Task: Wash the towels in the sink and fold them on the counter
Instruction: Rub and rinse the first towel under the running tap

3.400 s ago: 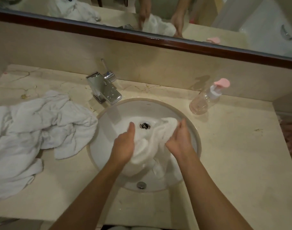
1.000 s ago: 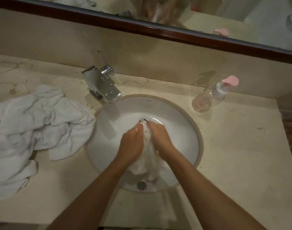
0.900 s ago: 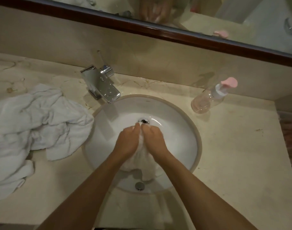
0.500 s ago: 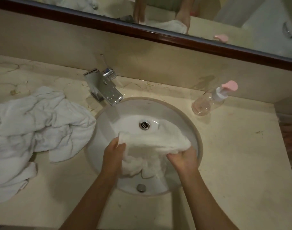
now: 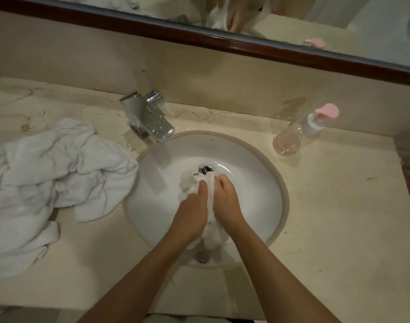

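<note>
One towel (image 5: 192,185) between two hands (image 5: 210,207).

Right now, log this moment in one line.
stage: washing | hands: left, right squeeze towel in sink | pile: unfolded on counter

No legible text; a tiny mark on the sink (image 5: 257,159) rim is unreadable.

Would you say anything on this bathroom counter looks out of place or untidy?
Mostly the heap of white towels left of the sink: crumpled, unfolded, one corner overhanging the basin rim. The pump bottle stands upright.
</note>
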Tool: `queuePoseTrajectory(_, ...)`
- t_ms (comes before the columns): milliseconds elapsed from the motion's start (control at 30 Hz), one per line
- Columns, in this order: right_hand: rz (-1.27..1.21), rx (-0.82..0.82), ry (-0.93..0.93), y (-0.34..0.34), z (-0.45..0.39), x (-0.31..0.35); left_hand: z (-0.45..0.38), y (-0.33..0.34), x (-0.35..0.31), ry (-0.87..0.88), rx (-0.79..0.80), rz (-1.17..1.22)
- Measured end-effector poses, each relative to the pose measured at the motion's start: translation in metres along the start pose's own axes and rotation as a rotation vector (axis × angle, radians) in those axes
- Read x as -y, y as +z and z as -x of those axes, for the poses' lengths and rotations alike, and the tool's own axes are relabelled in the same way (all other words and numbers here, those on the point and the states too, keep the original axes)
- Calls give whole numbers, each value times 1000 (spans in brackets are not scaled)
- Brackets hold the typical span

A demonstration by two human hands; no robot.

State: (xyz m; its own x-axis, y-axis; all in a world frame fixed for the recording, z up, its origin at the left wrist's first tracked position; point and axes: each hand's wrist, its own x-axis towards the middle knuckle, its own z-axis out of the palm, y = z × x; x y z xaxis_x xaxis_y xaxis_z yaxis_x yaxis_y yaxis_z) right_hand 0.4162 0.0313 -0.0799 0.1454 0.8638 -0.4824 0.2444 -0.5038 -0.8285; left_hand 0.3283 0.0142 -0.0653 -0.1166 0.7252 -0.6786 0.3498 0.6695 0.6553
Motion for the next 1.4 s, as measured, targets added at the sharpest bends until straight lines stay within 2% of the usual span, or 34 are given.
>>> queuePoseTrajectory(67, 118, 22, -1, 12, 5, 10, -22, -17, -5, -73, -50, 123)
queuePoseTrajectory(133, 220, 16, -76, 23, 18, 13, -38, -25, -4, -78, -19, 265)
queuePoseTrajectory(167, 219, -35, -54, 23, 14, 12, -32, -23, -6, -40, 8, 241)
queuePoseTrajectory(233, 134, -159, 121, 18, -19, 10, -15, -12, -6, 52, 16, 10)
queuePoseTrajectory(300, 126, -131, 219, 12, -41, 7, -6, -5, -3, 101, -8, -109)
queuePoseTrajectory(367, 219, -1, 124, 14, -30, 10, -19, -14, -8, 35, -55, -116)
queuePoseTrajectory(433, 193, 91, 43, 18, -18, 13, -36, -23, -10, -33, -53, 2)
queuePoseTrajectory(500, 207, -15, 21, 15, -30, 20, -21, -21, -17, 38, -20, -28)
queuePoseTrajectory(567, 114, -170, 100, 9, -54, 23, -2, -13, -12, 168, 10, -115)
queuePoseTrajectory(633, -218, -214, 253, -8, -69, 22, 6, -10, -2, 238, 6, -123)
queuePoseTrajectory(700, -719, -120, 357, -30, -66, 6, 1, -15, 6, 234, -64, 41)
queuePoseTrajectory(767, -942, -84, 328, -48, -51, -18, -11, -25, 18, 64, -144, 463)
queuePoseTrajectory(800, -1042, -76, 271, -55, -38, -27, -18, -31, 26, 1, -69, 766)
queuePoseTrajectory(833, -1180, 49, 254, -61, -31, -39, -23, -38, 35, -12, 80, 1026)
queuePoseTrajectory(867, -1211, 116, 243, -66, -17, -49, -25, -44, 41, -46, 220, 1223)
queuePoseTrajectory(933, -967, 41, 181, -61, -3, -57, -27, -52, 46, -132, 399, 1322)
queuePoseTrajectory(967, -872, -3, 262, -63, 1, -55, -28, -49, 45, -177, 409, 1262)
queuePoseTrajectory(1000, -863, 6, 233, -62, 0, -62, -30, -43, 43, -214, 386, 1187)
queuePoseTrajectory(1067, -659, 198, 121, -42, 13, -39, -32, -30, 32, -256, 224, 1067)
queuePoseTrajectory(1133, -148, 136, -22, -21, 24, -22, -29, -16, 18, -213, 64, 931)
queuePoseTrajectory(1200, 160, 80, -146, -7, 22, -21, -15, -2, 1, -139, -10, 731)
queuePoseTrajectory(1267, 86, -3, -80, -3, 16, -7, 1, 4, -13, -52, -57, 568)
queuePoseTrajectory(1333, -58, -18, 34, 1, 6, -2, -1, 0, -19, 22, -126, 443)
queuePoseTrajectory(1400, 51, 28, 0, 12, 13, 4, -18, -13, -19, 27, -169, 366)
